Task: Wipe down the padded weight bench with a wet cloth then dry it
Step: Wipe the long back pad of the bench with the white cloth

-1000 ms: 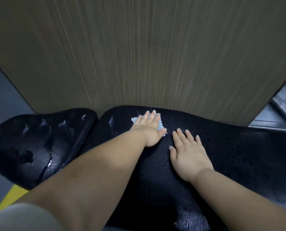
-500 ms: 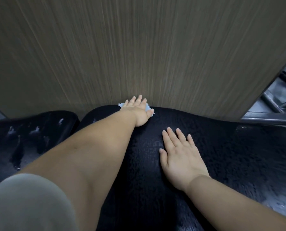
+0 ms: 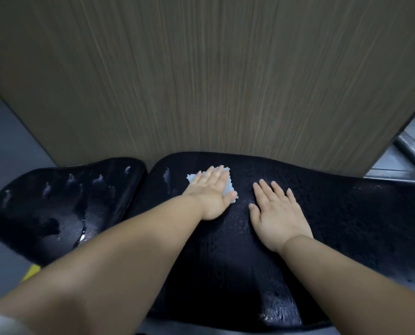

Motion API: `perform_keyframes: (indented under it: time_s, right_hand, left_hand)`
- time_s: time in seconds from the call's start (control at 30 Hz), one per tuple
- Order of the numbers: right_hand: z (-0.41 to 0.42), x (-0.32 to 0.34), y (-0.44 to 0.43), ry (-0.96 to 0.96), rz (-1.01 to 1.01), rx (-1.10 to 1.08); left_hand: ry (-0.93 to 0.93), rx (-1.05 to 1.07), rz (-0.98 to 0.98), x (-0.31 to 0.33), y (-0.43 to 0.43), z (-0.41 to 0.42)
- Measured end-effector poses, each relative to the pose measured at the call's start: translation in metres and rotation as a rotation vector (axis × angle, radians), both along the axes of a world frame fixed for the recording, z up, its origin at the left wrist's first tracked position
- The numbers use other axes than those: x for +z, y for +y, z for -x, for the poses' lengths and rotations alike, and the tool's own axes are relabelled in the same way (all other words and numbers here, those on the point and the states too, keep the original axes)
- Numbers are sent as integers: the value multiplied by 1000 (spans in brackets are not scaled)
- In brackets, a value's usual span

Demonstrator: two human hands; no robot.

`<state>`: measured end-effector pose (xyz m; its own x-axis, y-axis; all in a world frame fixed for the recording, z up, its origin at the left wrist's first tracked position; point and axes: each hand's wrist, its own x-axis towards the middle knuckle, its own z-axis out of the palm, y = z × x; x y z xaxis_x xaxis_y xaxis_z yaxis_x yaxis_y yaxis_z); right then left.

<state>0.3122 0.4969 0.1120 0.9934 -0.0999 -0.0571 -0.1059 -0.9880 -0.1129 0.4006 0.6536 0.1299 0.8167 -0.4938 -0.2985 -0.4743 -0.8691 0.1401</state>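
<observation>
Head-worn — downward, close over bench (image 3: 346,213)

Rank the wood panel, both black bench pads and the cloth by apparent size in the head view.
1. Wood panel
2. Right bench pad
3. Left bench pad
4. Cloth, mostly hidden under the left hand

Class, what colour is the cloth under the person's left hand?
Pale blue-white, seen in the head view: the cloth lies flat under the left hand on the black bench pad.
</observation>
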Motion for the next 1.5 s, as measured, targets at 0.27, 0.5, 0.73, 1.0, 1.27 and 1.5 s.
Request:
perform_keyframes:
  time_s: [0.27,0.5,0.73,1.0,1.27,1.5]
  right_hand:
    - [0,0,1,-9,9,-11]
    - [1,0,-1,-9,18,-10]
    - [1,0,-1,-7,26,-14]
    - [3,0,1,-10,35,-26]
    - [4,0,3,-28,12,-21]
    - [3,0,3,-40,-2,-19]
  left_hand:
    - [-5,-51,22,-7,46,88]
    - [-23,-58,-10,-7,64,133]
    - [-5,-50,-24,-7,70,152]
    - [2,-53,-28,-9,74,157]
    - [8,-43,-21,-8,70,141]
    - [16,-17,-25,-6,62,107]
